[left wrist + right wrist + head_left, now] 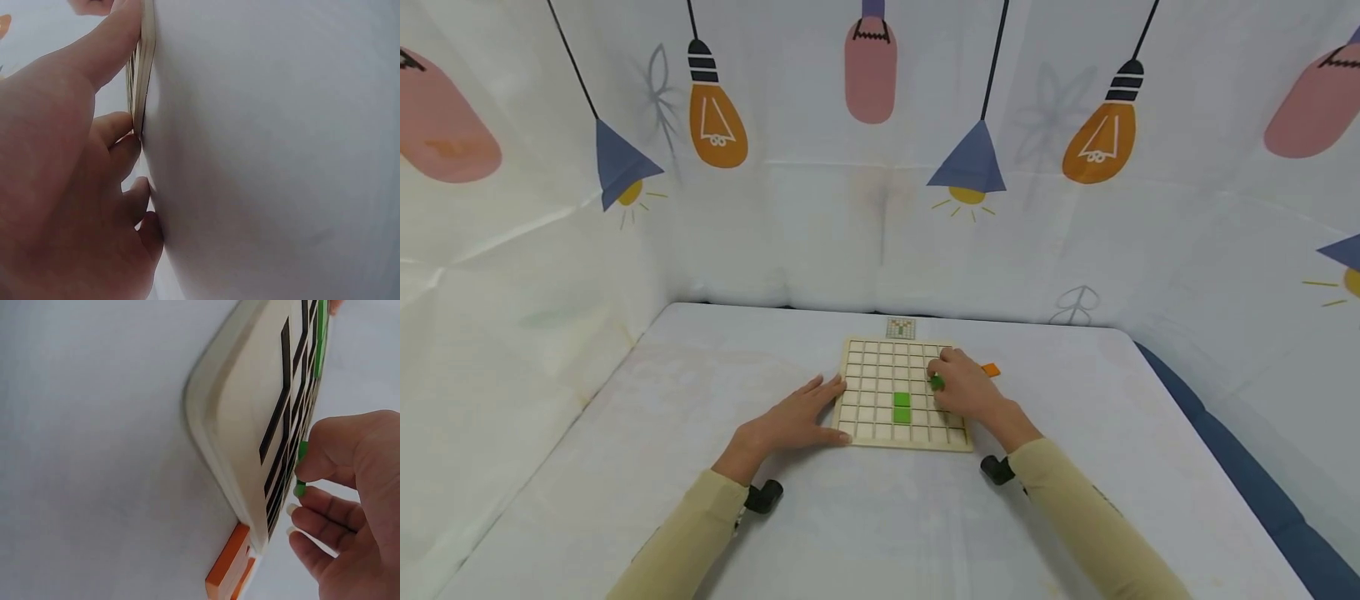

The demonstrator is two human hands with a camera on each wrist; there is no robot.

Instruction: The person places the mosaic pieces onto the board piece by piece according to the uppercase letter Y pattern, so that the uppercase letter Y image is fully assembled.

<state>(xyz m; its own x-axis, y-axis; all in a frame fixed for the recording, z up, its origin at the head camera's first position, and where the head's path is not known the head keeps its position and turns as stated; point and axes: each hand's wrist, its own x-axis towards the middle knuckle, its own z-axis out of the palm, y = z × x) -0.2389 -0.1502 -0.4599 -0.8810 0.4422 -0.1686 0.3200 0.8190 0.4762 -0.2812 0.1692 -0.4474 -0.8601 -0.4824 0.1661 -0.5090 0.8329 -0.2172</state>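
Observation:
A pale wooden grid board (865, 432) lies on the white table. Two green square tiles (902, 407) sit in its cells, one above the other, near the middle. My right hand (968, 385) is over the board's right side and pinches another green tile (302, 470) between thumb and fingers, close to the cells. My left hand (797, 417) lies with fairly straight fingers against the board's left edge, the thumb near its lower left corner. In the left wrist view the fingers touch the board's side (145, 69).
Orange pieces (230, 565) lie beside the board's right edge, partly behind my right hand in the head view. A small patterned card (901, 328) is just beyond the board's far edge. A white sheet with printed lamps (880, 217) hangs behind the table (880, 517).

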